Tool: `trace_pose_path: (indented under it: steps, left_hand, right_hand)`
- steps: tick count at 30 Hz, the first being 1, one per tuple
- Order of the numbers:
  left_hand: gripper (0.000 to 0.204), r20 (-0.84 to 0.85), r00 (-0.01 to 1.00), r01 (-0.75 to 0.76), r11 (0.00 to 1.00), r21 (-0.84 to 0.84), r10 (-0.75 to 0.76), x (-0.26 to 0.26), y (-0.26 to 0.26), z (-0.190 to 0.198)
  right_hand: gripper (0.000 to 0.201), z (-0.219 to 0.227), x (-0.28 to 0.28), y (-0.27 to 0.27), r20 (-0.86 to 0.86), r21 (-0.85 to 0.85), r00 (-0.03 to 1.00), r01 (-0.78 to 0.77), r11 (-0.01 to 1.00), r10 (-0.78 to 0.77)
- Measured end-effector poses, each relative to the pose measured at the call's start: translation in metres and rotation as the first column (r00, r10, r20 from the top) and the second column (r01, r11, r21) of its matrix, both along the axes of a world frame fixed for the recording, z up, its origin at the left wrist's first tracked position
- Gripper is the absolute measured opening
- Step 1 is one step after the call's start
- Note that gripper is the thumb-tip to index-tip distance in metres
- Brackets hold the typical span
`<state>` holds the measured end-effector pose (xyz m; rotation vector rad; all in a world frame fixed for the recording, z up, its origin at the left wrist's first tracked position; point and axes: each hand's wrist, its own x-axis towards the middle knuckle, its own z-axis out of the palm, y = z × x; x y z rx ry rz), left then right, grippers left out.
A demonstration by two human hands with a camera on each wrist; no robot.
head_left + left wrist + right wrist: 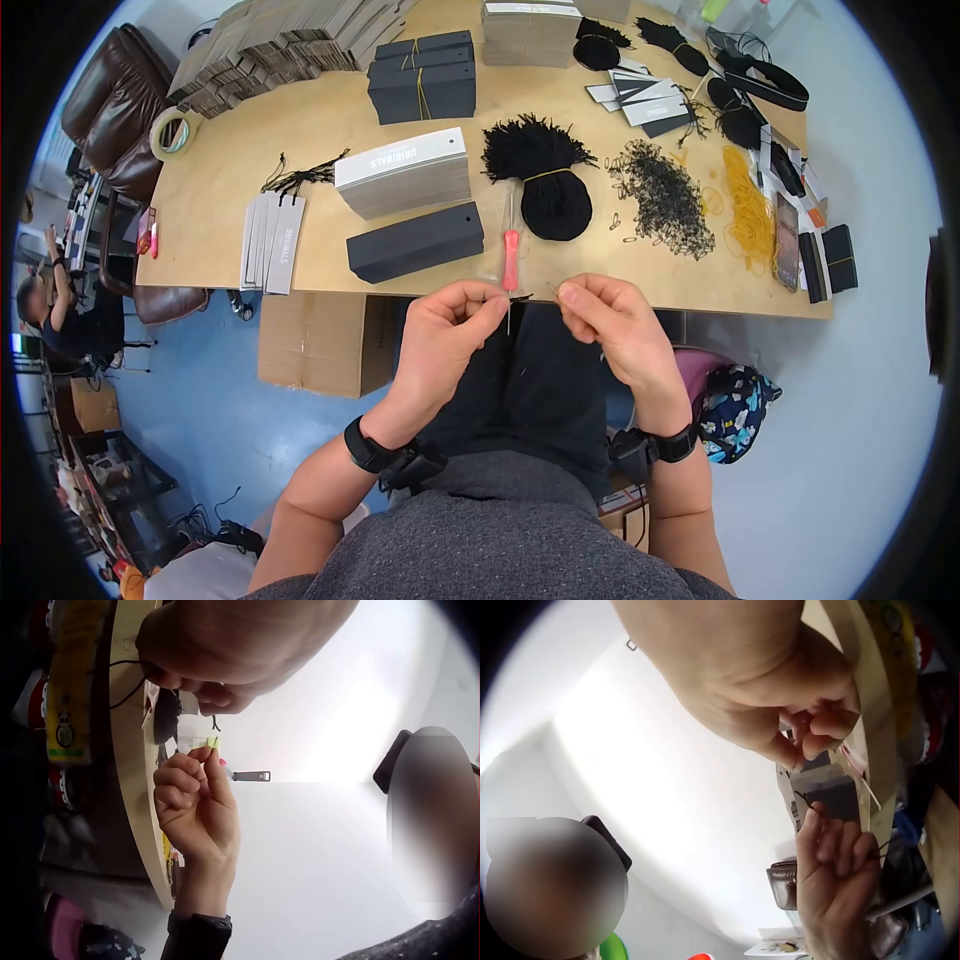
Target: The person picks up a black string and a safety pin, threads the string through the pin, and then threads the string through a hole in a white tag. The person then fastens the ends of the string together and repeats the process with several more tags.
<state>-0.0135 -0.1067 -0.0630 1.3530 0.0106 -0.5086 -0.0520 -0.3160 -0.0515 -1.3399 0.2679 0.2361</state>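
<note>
Head view: wooden table (220, 210) fills the upper part, cardboard box (320, 345) below its near edge. Grey card stacks (270, 50) at the far left, banded dark card blocks (423, 85) beside them. Nearer the middle, pale tag block (400, 175) marked ORIGINALS, dark tag block (415, 243) just in front of it, strung tags (272, 240) to the left. Banded black cord bundle (555, 205) right of the blocks, then loose dark pin pile (665, 200), yellow bands (750, 215), phone (788, 240). Red-handled tool (511, 260) near the table's front edge, between blocks and bundle.

Left hand (435, 345): thumb and index closed together, pinching black cord (521, 298); other fingers bent. Right hand (630, 340): thumb and index tips together on small thin item (553, 289), too small to identify; other fingers curled in. Hands apart, fingertips facing, just in front of the table edge. Cord sits at the left fingertips, end pointing toward the right hand; both wrist views show it too, dark and thin.
</note>
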Motion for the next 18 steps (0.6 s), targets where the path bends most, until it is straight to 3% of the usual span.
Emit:
trace_pose_path:
  steps: [2, 5, 11, 18]
  left_hand:
    - [0.012, 0.001, 1.0, -0.01, 1.0, -0.023, 0.01, -0.001, 0.0, 0.0]
    - [0.015, 0.005, 1.0, -0.014, 1.0, -0.025, 0.014, -0.001, 0.0, 0.001]
    - [0.017, 0.008, 1.0, -0.004, 0.999, -0.05, 0.005, -0.001, 0.003, -0.003]
    - [0.018, -0.034, 0.999, -0.015, 0.996, -0.088, 0.012, -0.001, 0.002, -0.003]
  right_hand:
    - [0.026, -0.003, 0.001, 0.005, -0.043, 0.205, 0.997, -0.061, 0.977, 0.071]
    - [0.027, 0.005, 0.002, 0.014, -0.11, 0.275, 0.992, -0.025, 0.961, 0.057]
    - [0.028, -0.001, 0.006, 0.012, -0.092, 0.252, 0.988, -0.095, 0.963, 0.122]
    - [0.027, -0.003, 0.002, 0.02, -0.134, 0.29, 0.986, -0.055, 0.955, 0.097]
